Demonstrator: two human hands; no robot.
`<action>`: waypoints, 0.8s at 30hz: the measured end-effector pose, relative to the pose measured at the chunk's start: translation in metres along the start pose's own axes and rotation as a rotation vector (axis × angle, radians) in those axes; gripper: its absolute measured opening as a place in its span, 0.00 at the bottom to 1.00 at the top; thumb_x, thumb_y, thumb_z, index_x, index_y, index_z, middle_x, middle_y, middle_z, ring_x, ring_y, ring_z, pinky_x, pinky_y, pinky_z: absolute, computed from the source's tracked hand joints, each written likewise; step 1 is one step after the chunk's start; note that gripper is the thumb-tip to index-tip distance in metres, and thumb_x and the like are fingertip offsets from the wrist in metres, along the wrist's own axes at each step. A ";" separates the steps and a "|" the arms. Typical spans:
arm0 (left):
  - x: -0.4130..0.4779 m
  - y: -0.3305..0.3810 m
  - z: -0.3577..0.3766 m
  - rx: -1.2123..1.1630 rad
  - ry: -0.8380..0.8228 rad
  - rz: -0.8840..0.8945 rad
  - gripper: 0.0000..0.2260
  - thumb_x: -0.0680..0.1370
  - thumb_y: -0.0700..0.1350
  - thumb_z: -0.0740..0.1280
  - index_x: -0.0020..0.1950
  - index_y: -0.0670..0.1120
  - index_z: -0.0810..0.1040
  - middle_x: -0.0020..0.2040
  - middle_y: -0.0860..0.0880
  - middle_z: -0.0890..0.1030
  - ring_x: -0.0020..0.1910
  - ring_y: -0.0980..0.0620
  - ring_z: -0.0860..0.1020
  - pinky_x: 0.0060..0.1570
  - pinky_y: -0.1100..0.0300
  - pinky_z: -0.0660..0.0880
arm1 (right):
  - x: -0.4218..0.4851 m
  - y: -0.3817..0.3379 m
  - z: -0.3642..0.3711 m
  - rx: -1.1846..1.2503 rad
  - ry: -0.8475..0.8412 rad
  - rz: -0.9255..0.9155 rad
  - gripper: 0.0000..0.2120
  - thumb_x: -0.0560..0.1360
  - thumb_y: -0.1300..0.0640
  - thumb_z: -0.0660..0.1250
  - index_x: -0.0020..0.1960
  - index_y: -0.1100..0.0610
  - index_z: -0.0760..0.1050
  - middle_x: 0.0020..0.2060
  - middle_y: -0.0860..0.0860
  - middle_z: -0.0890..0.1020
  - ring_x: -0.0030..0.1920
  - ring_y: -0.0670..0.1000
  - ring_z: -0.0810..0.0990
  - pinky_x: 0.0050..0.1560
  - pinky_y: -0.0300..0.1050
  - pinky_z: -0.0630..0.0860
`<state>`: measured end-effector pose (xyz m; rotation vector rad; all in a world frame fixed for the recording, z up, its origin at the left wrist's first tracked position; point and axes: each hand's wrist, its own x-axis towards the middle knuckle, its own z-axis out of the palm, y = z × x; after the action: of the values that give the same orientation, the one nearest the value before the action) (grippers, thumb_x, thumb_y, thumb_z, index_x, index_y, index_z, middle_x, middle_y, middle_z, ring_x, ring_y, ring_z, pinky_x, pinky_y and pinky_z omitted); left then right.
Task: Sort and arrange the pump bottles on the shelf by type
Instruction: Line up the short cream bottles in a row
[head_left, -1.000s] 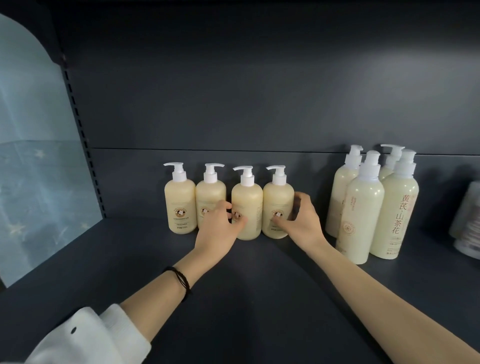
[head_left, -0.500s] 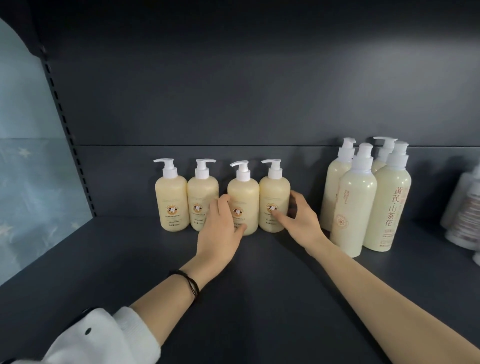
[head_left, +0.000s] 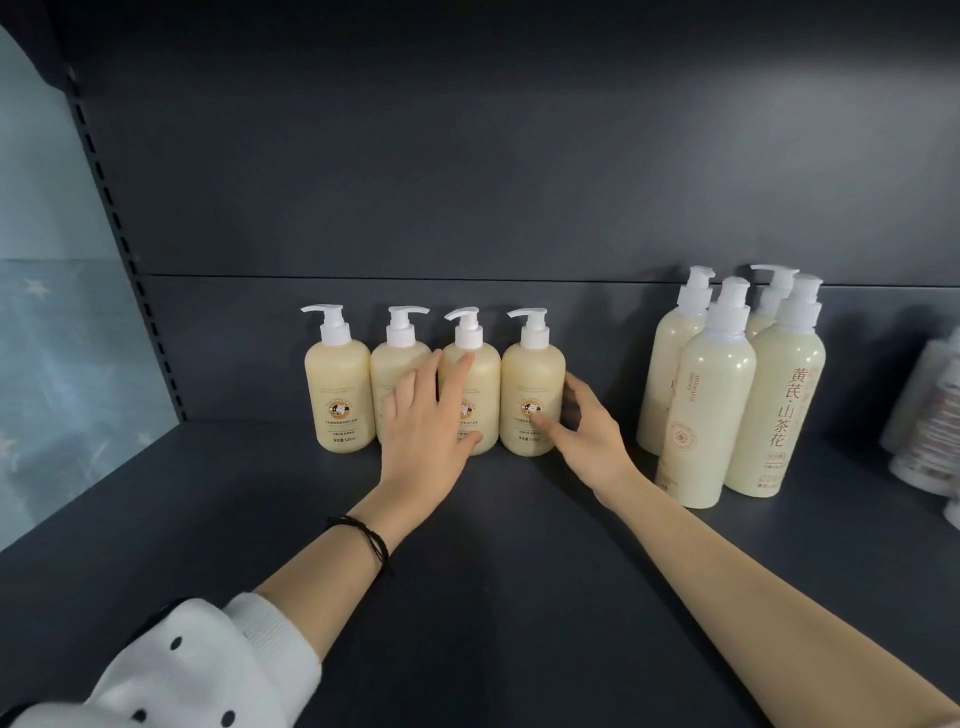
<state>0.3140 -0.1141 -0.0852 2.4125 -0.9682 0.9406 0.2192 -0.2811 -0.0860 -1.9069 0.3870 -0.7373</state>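
Note:
Several short yellow pump bottles stand in a row at the back of the dark shelf (head_left: 493, 561). My left hand (head_left: 431, 421) lies flat with spread, straight fingers against the second short bottle (head_left: 389, 371) and the third short bottle (head_left: 483, 374). My right hand (head_left: 584, 434) grips the rightmost short bottle (head_left: 530, 379), with the thumb on its front label and the fingers round its right side. The leftmost short bottle (head_left: 338, 395) stands untouched. Several tall pale pump bottles (head_left: 719, 405) cluster to the right, apart from both hands.
Other whitish containers (head_left: 930, 421) are cut off at the right edge. A slotted upright (head_left: 130, 260) and a blue starred panel (head_left: 62, 364) close off the left side. The shelf's back wall (head_left: 519, 182) stands right behind the bottles.
My left hand has straightened its fingers and slid up over the second and third short bottles. My right hand has stayed on the rightmost short bottle.

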 end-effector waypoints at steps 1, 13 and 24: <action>0.000 -0.001 0.001 0.022 0.015 -0.006 0.43 0.66 0.52 0.77 0.74 0.54 0.55 0.71 0.46 0.65 0.64 0.44 0.67 0.59 0.49 0.70 | -0.001 0.000 0.002 -0.011 -0.009 -0.010 0.31 0.75 0.54 0.71 0.74 0.50 0.62 0.67 0.46 0.73 0.67 0.48 0.71 0.66 0.47 0.70; -0.001 -0.035 -0.049 0.151 0.116 0.268 0.15 0.70 0.52 0.72 0.53 0.47 0.77 0.52 0.49 0.76 0.51 0.47 0.74 0.43 0.53 0.73 | -0.015 -0.037 -0.007 -0.583 0.189 -0.306 0.10 0.75 0.53 0.68 0.54 0.53 0.73 0.48 0.47 0.77 0.45 0.49 0.78 0.41 0.47 0.78; -0.005 -0.118 -0.076 -0.172 -0.095 -0.263 0.27 0.70 0.53 0.74 0.64 0.46 0.68 0.62 0.47 0.70 0.61 0.46 0.70 0.55 0.51 0.72 | -0.042 -0.084 0.087 -0.749 -0.220 -0.418 0.21 0.75 0.49 0.66 0.66 0.50 0.67 0.60 0.47 0.73 0.55 0.51 0.76 0.41 0.47 0.75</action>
<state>0.3620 0.0123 -0.0454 2.3808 -0.7075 0.6284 0.2392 -0.1598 -0.0506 -2.8037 0.1226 -0.6877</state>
